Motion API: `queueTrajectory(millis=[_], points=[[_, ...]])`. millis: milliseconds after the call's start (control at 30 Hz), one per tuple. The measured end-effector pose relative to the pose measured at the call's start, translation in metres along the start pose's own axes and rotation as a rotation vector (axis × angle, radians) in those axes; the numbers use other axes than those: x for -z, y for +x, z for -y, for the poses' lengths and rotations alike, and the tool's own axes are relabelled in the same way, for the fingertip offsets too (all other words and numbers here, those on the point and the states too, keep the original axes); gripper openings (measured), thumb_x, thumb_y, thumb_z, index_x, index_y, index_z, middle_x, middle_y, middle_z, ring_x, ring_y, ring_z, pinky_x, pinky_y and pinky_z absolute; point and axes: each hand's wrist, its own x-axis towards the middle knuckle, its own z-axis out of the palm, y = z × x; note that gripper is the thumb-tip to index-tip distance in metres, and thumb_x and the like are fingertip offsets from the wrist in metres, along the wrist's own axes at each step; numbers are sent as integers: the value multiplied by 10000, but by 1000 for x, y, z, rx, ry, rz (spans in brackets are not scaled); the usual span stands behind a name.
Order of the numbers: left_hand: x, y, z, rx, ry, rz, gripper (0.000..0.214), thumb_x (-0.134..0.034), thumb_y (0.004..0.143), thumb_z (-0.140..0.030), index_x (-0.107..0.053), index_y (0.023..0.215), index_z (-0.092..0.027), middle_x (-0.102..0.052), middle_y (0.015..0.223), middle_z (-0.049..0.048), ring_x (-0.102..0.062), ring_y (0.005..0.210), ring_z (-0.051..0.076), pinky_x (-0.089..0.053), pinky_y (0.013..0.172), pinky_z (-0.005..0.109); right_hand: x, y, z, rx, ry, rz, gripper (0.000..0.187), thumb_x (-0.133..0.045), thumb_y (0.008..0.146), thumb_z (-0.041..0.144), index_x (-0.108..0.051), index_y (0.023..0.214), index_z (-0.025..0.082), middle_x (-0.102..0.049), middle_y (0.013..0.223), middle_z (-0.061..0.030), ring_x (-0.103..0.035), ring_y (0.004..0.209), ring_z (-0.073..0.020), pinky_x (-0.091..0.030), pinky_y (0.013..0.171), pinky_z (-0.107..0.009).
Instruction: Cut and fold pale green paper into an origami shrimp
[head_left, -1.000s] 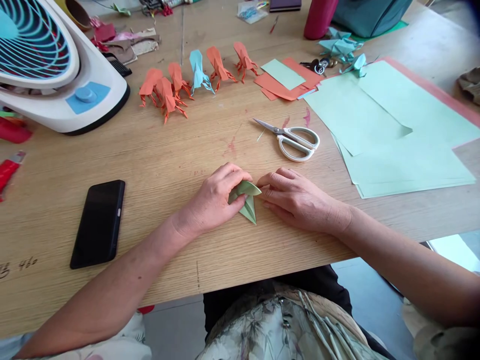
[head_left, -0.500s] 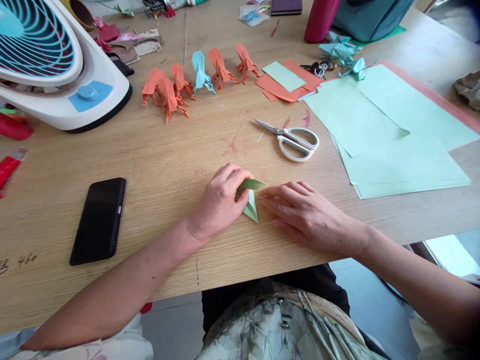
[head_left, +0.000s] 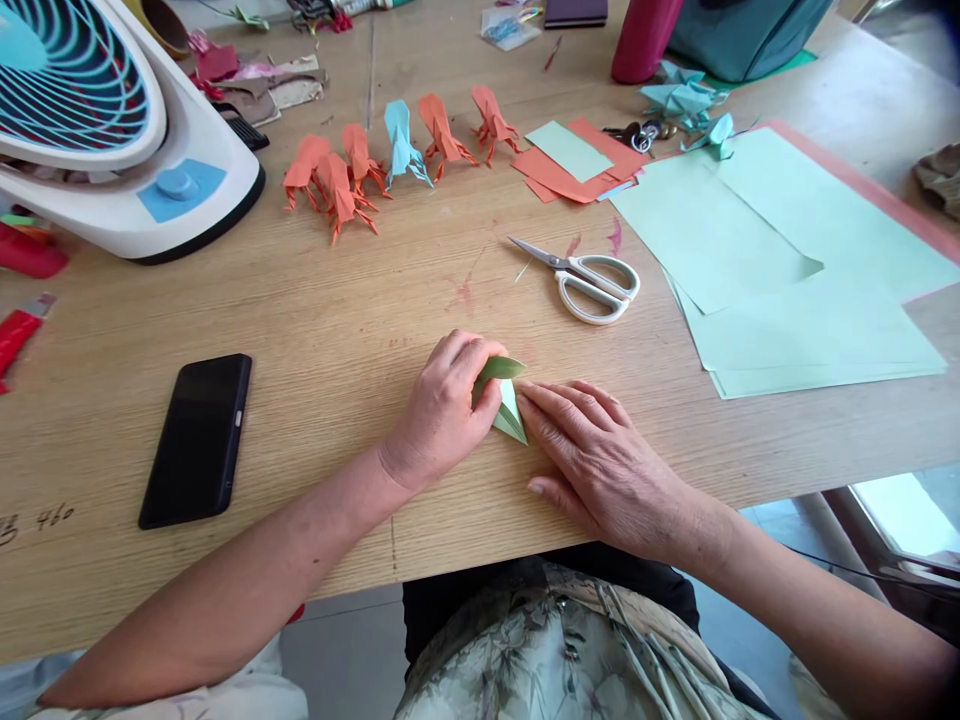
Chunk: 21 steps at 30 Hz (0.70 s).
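Observation:
Between my hands, near the table's front edge, lies a small piece of folded green paper (head_left: pixel 511 416). One flap curls upward and a sharp point faces me. My left hand (head_left: pixel 448 410) is closed around its left side, with thumb and fingers hiding much of the folds. On the other side my right hand (head_left: pixel 600 450) lies palm down with its fingers stretched out together. Its fingertips are at the paper's right edge, and I cannot tell whether they press on it. White-handled scissors (head_left: pixel 598 285) lie just beyond my hands.
A black phone (head_left: pixel 197 440) lies to the left, below a white fan (head_left: pixel 180 190). Several folded orange paper figures (head_left: pixel 442 130) and a blue one (head_left: pixel 403 142) stand farther back. Pale green sheets (head_left: pixel 810 335) cover the right side, near a magenta bottle (head_left: pixel 645 40).
My right hand has come slightly nearer to me, with its fingers extended along the paper's edge. The folded paper's point has shifted a little to the right. My left hand keeps its hold.

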Motion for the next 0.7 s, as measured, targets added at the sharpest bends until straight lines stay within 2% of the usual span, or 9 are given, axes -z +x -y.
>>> queueTrajectory(millis=[433, 700], points=[[3, 1, 3, -45, -33, 35, 247, -540, 852, -21, -580, 1037, -180, -630, 1026, 62, -598, 1014, 205, -516, 916, 355, 1, 1, -1, 18, -29, 34, 622, -438, 997, 517, -408, 1492, 142, -367, 1582, -168, -348, 1428, -318, -275, 1174, -554], [11, 2, 6, -70, -41, 121, 263, -593, 825, -22, -613, 1018, -201, -645, 1042, 49, -594, 1009, 206, -504, 890, 347, 1, 1, -1, 14, -26, 16, 530, -491, 980, 486, -481, 1438, 221, -445, 1514, -171, -407, 1377, -333, -311, 1137, -582]])
